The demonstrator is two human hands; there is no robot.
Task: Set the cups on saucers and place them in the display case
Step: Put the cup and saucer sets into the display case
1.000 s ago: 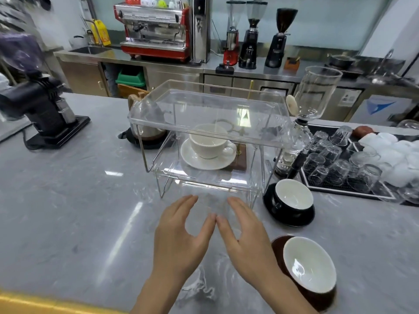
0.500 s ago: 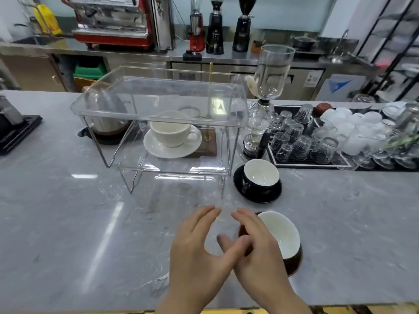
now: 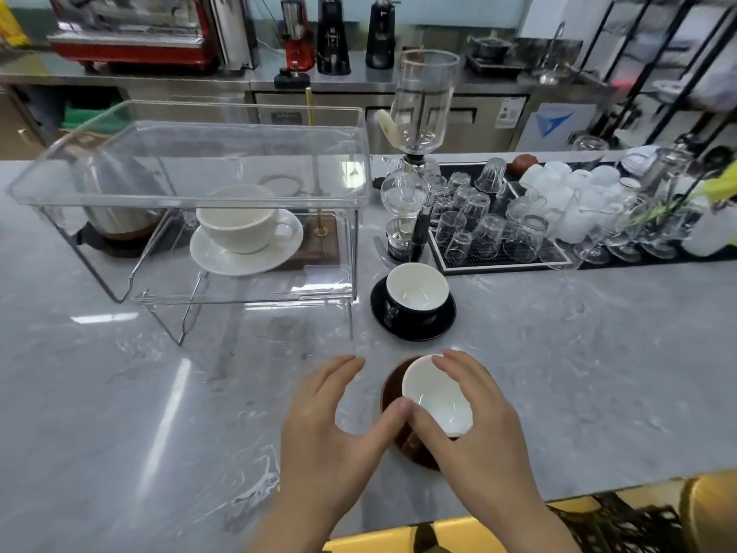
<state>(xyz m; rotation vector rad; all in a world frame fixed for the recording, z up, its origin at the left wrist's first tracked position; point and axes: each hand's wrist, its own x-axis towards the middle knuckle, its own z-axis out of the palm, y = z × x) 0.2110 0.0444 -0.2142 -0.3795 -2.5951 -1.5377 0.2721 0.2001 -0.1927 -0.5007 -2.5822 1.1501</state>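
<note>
The brown cup (image 3: 436, 405), white inside, sits on its brown saucer (image 3: 393, 401) at the near edge of the grey desk (image 3: 119, 413), directly under the person's right hand (image 3: 474, 417). That hand curves over the cup's right rim, fingers arched and thumb against the near-left rim, so it appears to cup the rim loosely; whether it grips firmly cannot be told. The left hand (image 3: 335, 413) lies open and spread just to the cup's left, thumb reaching toward the saucer edge and holding nothing.

The clear display case (image 3: 191, 169) stands farther away and to the left, with a white cup (image 3: 239, 221) on a white saucer (image 3: 247, 253) already inside. A black cup (image 3: 416, 293) on a black saucer (image 3: 412, 329) waits between the hands and the case's right end.

The coming move likely carries the brown set forward and leftward; the right hand is nearer the cup, the left nearer the case.
</note>
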